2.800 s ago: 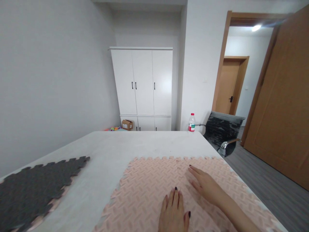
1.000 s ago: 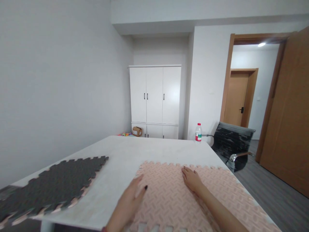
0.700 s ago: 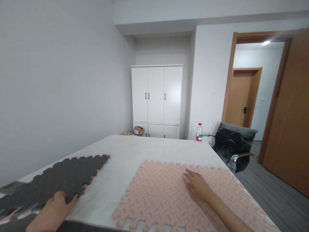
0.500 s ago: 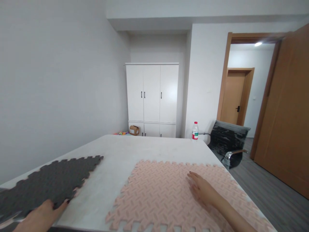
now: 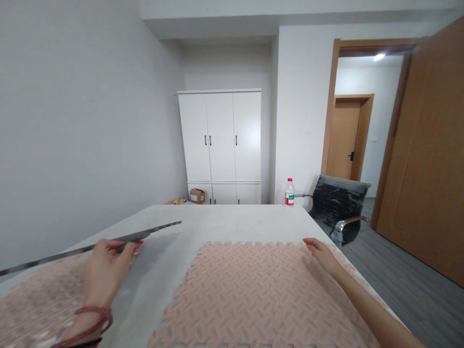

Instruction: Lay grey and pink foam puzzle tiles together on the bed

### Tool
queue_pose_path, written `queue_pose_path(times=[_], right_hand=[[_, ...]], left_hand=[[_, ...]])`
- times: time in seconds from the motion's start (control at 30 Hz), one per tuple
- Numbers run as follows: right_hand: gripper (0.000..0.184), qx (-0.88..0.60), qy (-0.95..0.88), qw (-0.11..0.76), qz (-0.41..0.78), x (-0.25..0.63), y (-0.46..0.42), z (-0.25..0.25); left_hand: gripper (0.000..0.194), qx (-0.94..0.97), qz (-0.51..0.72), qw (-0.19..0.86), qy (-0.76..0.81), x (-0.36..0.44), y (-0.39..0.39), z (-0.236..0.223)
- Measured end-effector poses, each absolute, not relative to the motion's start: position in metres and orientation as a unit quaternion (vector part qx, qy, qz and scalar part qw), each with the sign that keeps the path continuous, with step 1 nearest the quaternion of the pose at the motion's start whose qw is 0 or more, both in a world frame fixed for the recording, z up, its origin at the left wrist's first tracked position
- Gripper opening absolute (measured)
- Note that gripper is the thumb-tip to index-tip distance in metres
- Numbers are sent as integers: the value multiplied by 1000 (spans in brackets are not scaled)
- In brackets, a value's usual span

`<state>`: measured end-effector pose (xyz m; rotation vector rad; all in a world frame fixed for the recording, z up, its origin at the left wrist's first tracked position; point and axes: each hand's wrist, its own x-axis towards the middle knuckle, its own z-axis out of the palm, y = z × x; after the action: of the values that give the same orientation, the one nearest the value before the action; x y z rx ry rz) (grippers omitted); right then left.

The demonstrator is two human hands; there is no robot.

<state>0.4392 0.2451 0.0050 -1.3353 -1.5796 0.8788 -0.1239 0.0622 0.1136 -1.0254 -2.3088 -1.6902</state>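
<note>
In the head view, a dark foam mat (image 5: 81,250) is being grasped by the left hand (image 5: 105,268); its edge is being pinched between thumb and bent fingers, with the grip closed to the mat's thickness. The mat is being held nearly edge-on above the left part of the white table (image 5: 213,222). A pink textured surface (image 5: 47,295) is being exposed below it, blurred; whether this is being formed by the same mat cannot be told.

Nothing is being grasped by the right hand (image 5: 322,256). Its fingers are being held extended and loosely together at the far edge of the pink foam matting (image 5: 232,295); whether contact is being made cannot be told.

A red-capped bottle (image 5: 289,195) is being supported upright at the table's far right corner, near the black chair (image 5: 339,203).
</note>
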Motion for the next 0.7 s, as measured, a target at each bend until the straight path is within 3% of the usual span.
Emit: queue_pose_path(times=[0.1, 0.33, 0.5, 0.7], right_hand=[[40, -529, -609, 428, 408, 437, 248, 14], [62, -522, -440, 479, 552, 465, 275, 38], [55, -606, -402, 531, 435, 513, 315, 44], [41, -674, -481, 477, 295, 533, 344, 24]], left_hand=[[26, -404, -721, -126, -549, -49, 104, 134], [25, -567, -614, -359, -416, 93, 210, 101], [22, -648, -504, -393, -413, 165, 276, 59], [15, -709, -402, -332, -476, 185, 322, 22]])
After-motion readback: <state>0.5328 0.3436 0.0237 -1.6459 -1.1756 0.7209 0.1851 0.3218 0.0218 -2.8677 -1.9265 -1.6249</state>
